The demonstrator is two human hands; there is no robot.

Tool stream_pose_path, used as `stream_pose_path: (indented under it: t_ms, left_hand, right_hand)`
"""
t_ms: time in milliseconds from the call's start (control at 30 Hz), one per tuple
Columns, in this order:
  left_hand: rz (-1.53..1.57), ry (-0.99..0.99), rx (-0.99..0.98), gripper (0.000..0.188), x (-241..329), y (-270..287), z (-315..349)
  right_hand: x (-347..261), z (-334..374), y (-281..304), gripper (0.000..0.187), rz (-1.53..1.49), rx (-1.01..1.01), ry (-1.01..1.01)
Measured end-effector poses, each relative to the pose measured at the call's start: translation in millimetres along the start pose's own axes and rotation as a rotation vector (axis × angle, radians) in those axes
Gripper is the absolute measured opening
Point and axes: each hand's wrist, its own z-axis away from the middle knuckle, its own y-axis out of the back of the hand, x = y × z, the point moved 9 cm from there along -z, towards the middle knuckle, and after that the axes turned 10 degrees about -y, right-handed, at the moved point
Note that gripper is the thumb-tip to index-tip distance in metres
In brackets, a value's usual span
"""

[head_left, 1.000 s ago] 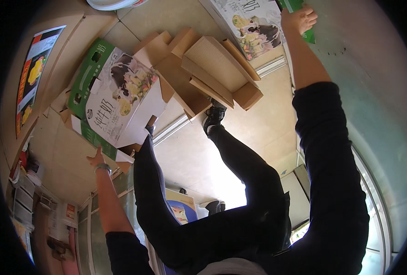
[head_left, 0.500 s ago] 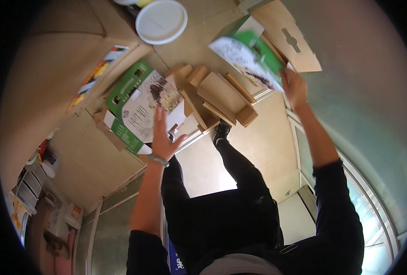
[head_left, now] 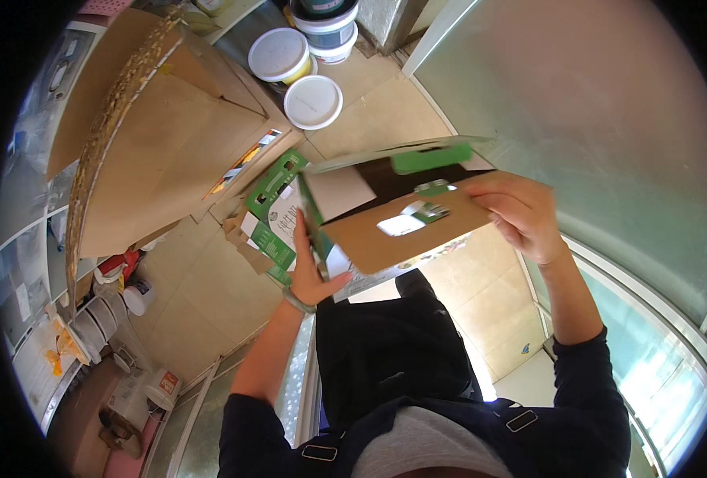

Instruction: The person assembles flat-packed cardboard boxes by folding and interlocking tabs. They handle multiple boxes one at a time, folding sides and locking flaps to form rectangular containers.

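Observation:
A green and white printed cardboard box [head_left: 405, 225] is held up in front of me, its top open and a brown flap with a handle slot facing me. My right hand [head_left: 522, 213] pinches the flap's right end between thumb and fingers. At the box's left corner, my left hand [head_left: 309, 275] grips it, fingers along the side and thumb across the lower front. Behind and to the left, a second green and white box [head_left: 274, 209] lies on the floor, partly covered by the held one.
A large brown carton [head_left: 162, 135] stands at the left. Several lidded buckets [head_left: 313, 102] are at the top. Glass panels [head_left: 640, 303] line the right side. A shelf with stacked trays [head_left: 98, 327] and a white container [head_left: 162, 389] are at lower left.
The box in my right hand has come down and left, in front of me, and tilted so its opening shows. My left hand, free before, is now on its left corner.

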Motion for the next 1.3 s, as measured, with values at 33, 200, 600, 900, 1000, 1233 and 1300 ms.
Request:
stream_pose_path:
  t_ms: [33, 200, 600, 900, 1000, 1233, 1300]
  left_hand:
    - [-0.021, -0.009, 0.043, 0.131, 8.4, 6.7, 9.1]
    - [-0.599, -0.134, -0.001, 0.127, 62.4, 30.8, 49.3]
    - [-0.56, -0.166, -0.196, 0.113, 105.3, 1.6, 96.2]
    - [-0.533, -0.122, -0.392, 0.103, 76.7, 1.9, 107.3]
    - [-0.5, -0.186, -0.378, 0.11, 64.7, 12.3, 112.5]
    - [-0.584, -0.002, -0.382, 0.126, 21.5, 14.9, 112.7]
    - [-0.316, 0.169, -0.352, 0.122, 11.3, 14.7, 107.3]
  right_hand:
    - [6.0, -2.0, -8.3, 0.017, -0.204, -0.084, -0.058]
    - [9.8, 32.7, -115.7, 0.037, -0.425, -0.588, -0.235]
    - [-29.2, 88.4, -245.8, 0.062, -0.546, -0.347, -0.29]
    - [-57.9, 103.2, -290.6, 0.043, -0.748, -0.632, -0.29]
    - [-56.1, 95.0, -268.8, 0.038, -0.434, -0.528, -0.052]
    - [-20.2, 66.2, -263.1, 0.03, -0.297, -0.44, -0.433]
    - [-17.1, 52.6, -266.2, 0.023, -0.173, -0.447, -0.426]
